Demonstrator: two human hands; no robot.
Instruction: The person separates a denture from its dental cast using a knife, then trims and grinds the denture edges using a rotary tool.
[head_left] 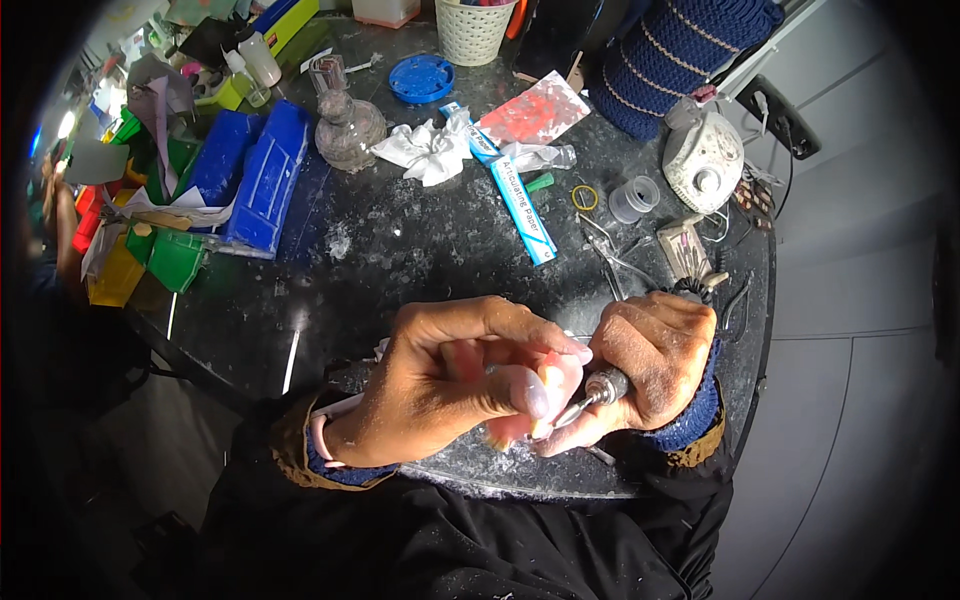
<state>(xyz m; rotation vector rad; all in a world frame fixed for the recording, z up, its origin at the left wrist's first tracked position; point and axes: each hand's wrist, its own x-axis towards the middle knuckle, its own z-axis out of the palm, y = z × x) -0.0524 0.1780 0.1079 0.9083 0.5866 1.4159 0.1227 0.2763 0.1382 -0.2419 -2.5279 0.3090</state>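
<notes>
My left hand [435,370] is closed around a pink denture [553,372], holding it between thumb and fingers above the near part of the table. Fingers hide much of the denture; some pale teeth show at its edge. My right hand [660,350] grips a metal rotary handpiece [606,386], its thin bur pointing left at the lower side of the denture. Whether the bur touches the denture I cannot tell. The right thumb lies under the handpiece, close to the left fingertips. Pale dust covers both hands.
White dust coats the dark table [380,255]. Blue bins [262,185] stand left; a glass bottle [350,130], crumpled tissue [430,148] and narrow blue-and-white packet [523,210] lie beyond my hands. Pliers [610,250], a clear cup [632,200] and a white control unit [704,162] sit right.
</notes>
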